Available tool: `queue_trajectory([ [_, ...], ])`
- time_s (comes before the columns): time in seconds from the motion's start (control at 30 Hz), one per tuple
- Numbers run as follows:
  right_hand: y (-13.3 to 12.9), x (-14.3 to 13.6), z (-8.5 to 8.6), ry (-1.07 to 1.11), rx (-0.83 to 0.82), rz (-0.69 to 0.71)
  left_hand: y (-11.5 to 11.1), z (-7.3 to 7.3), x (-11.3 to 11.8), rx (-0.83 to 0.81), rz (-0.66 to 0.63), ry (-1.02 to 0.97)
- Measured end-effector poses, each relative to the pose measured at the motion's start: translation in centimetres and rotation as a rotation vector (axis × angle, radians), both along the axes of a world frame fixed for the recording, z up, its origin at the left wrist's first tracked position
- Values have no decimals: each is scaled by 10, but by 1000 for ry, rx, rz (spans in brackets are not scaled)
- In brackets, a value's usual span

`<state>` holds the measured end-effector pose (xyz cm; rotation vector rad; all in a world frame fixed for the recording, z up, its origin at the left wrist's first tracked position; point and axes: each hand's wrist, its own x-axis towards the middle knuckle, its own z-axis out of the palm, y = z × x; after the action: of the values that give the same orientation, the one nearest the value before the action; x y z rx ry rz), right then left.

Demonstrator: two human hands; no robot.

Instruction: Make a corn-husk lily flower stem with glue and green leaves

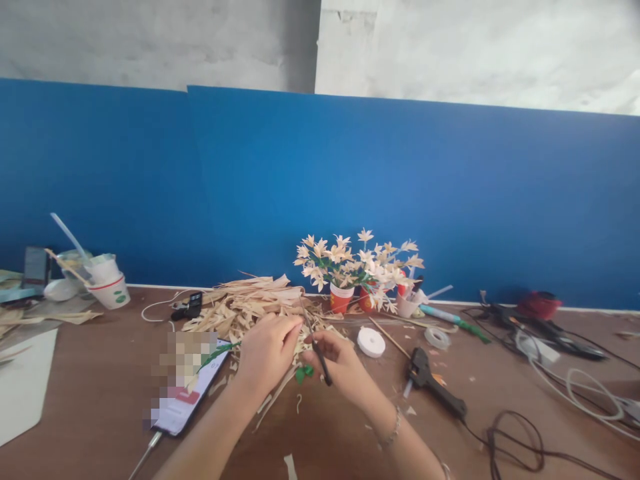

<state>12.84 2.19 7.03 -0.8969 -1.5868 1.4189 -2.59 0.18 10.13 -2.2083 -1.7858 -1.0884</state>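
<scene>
My left hand point(267, 350) is closed, back turned up, at the front of a heap of pale dried husk strips. A green stem point(216, 355) sticks out from its left side over a phone, with a pale petal-like piece at its far end; the part inside the fist is hidden. My right hand point(333, 360) grips a pair of dark scissors point(321, 362), blades pointing up and away beside my left thumb. Whether the blades touch anything is not clear. Small green leaves point(303, 373) show just below, between both hands.
The husk heap point(235, 300) lies behind my hands. Pale flowers point(340, 253) stand in red cups point(341, 299). Rightward are a white tape roll point(371, 342), a clear tape roll point(437, 338), a glue gun point(433, 383) and cables. Leftward lie a charging phone point(187, 407) and a cup point(110, 293).
</scene>
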Motion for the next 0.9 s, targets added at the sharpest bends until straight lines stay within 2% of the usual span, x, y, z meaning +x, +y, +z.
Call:
queue_trajectory([
  [0.3, 0, 0, -4, -30, 13, -8, 2, -1, -3, -50, -51, 13],
  [0.5, -3, -3, -3, -32, 44, -11, 2, 0, -3, -84, -21, 71],
  [0.73, -5, -6, -6, -33, 72, -53, 5, -2, -5, -80, -59, 78],
  [0.9, -1, -7, -10, -55, 23, -42, 8, -2, -8, -109, -121, 140],
])
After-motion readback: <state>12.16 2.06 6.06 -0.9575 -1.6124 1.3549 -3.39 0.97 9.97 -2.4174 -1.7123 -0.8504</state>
